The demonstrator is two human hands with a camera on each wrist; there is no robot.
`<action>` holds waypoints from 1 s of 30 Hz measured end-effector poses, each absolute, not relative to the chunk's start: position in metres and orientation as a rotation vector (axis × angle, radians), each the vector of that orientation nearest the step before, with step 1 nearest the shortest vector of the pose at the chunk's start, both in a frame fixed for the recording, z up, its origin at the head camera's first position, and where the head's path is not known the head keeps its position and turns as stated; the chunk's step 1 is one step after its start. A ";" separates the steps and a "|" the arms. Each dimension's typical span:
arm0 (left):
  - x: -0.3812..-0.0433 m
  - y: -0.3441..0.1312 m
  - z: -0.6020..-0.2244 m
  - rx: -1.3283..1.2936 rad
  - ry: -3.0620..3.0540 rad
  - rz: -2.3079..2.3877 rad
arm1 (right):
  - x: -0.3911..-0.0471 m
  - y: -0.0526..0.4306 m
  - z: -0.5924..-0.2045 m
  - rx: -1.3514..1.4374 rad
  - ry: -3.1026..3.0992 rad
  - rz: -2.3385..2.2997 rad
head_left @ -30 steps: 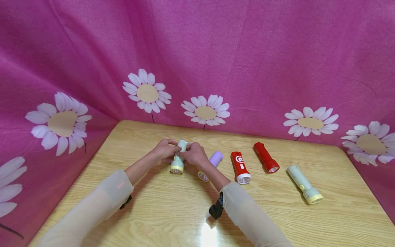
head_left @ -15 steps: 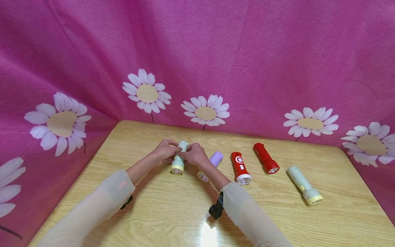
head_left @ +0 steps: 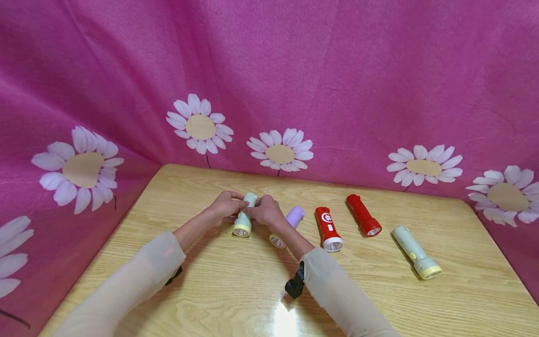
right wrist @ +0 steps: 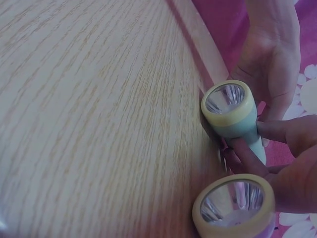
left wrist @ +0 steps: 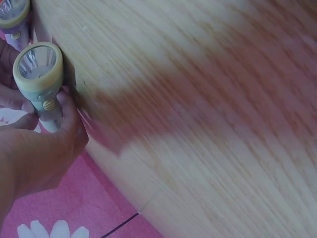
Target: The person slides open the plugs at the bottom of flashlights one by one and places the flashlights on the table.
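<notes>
A pale green flashlight (head_left: 243, 222) with a yellow rim lies on the table between both hands, its lens end toward me. From the left side my left hand (head_left: 225, 206) grips its barrel, thumb on top. Opposite, my right hand (head_left: 266, 209) pinches the same barrel with thumb and fingers. The left wrist view shows the left fingers curled round the flashlight (left wrist: 42, 89) below its head, beside a yellow switch. Beneath the right forearm lies a purple flashlight (head_left: 294, 216), partly covered by the arm; its yellow-rimmed lens (right wrist: 235, 206) shows close up in the right wrist view.
To the right lie a red flashlight with a white rim (head_left: 327, 229), an all-red flashlight (head_left: 363, 216) and another pale green flashlight (head_left: 414, 252). The wooden table (head_left: 227, 290) meets a pink flowered cloth (head_left: 337, 93) at its back and sides.
Almost nothing differs. Both hands keep hold of the green flashlight, which has shifted very slightly; the other flashlights stay put.
</notes>
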State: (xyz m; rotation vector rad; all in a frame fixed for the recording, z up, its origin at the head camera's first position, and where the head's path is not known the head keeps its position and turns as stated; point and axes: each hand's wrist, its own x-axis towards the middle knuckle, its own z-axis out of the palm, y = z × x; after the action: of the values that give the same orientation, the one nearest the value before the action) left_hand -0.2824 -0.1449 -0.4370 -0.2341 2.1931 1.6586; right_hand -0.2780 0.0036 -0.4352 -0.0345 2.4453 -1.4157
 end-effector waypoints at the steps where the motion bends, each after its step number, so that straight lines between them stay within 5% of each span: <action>1: -0.282 -0.145 -0.437 -0.233 2.195 1.657 | -0.278 0.004 -0.435 -0.034 2.450 -1.409; 30: -0.284 -0.142 -0.438 -0.230 2.236 1.625 | -0.280 0.005 -0.435 0.001 2.379 -1.492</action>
State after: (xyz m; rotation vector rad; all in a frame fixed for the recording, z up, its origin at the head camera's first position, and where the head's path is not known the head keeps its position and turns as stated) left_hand -0.2840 -0.1423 -0.4381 -0.2302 2.2361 1.6254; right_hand -0.2796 0.0055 -0.4349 0.0014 2.3792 -1.4917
